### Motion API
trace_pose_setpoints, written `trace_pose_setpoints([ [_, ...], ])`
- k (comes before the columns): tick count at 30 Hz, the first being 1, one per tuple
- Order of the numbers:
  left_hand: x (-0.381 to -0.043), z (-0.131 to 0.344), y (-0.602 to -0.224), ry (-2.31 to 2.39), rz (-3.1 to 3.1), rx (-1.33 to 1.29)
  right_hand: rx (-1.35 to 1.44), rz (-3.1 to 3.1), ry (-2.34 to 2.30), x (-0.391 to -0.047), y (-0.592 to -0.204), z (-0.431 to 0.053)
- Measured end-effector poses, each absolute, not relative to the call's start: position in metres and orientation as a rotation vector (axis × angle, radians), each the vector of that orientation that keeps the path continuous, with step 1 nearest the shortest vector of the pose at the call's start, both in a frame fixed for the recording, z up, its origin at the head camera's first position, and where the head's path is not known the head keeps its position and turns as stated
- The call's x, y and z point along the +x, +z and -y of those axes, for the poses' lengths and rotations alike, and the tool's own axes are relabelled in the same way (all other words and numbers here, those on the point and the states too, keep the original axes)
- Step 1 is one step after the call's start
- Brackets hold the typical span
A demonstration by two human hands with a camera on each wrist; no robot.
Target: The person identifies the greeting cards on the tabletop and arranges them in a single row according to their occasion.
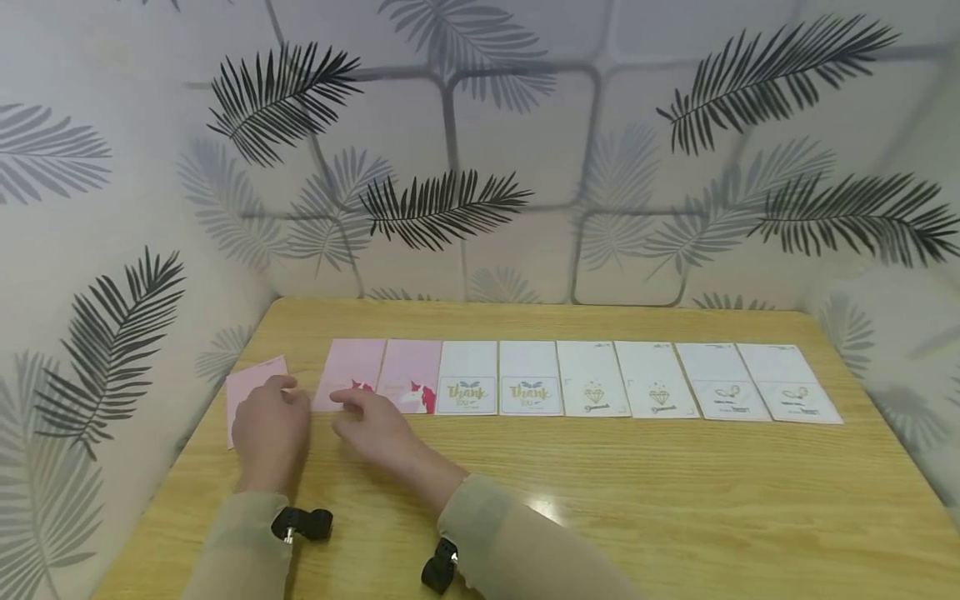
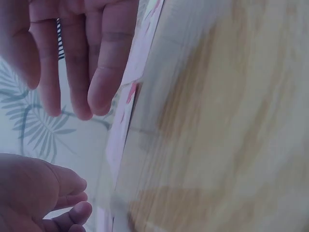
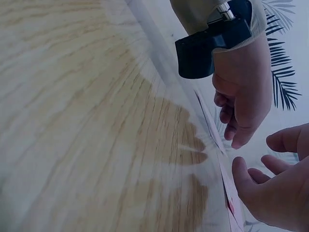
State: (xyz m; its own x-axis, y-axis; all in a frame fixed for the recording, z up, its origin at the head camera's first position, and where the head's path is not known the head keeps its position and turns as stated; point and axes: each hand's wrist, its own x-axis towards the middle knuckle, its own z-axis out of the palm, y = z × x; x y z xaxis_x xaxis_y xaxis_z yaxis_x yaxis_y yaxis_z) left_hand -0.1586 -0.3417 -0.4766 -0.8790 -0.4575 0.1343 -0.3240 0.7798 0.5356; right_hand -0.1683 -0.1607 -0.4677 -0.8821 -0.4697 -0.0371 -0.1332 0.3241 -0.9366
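Observation:
My left hand (image 1: 272,425) is over a slightly turned pink card (image 1: 243,387) at the row's left end and covers part of it. In the left wrist view its fingers (image 2: 75,72) are loosely extended, with nothing between them. My right hand (image 1: 378,429) is in front of a pink card with a red-and-white picture (image 1: 356,357), fingers relaxed, overlapping its lower edge. A matching pink card (image 1: 412,358) lies just right of it. In the right wrist view, the right hand (image 3: 277,191) holds nothing and faces the left hand (image 3: 248,92) across a gap.
Rightward, the row continues with white "Thank you" cards (image 1: 468,395), gold diamond-print cards (image 1: 594,392) and white cards with small line prints (image 1: 726,398). They lie on a wooden table (image 1: 600,492). Leaf-patterned cloth (image 1: 517,133) stands behind and beside it.

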Motion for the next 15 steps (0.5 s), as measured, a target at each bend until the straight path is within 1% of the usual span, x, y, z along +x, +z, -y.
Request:
trace_pose_setpoints([
  [6,-0.151,0.36,-0.474,-0.766,2.722,0.643,-0.537,-2.246,-1.613,-0.167,-0.466,0.168],
  [15,-0.138,0.391,-0.47,-0.76,2.753,0.738,-0.448,-2.105,-1.673,-0.161,-0.462,0.185],
])
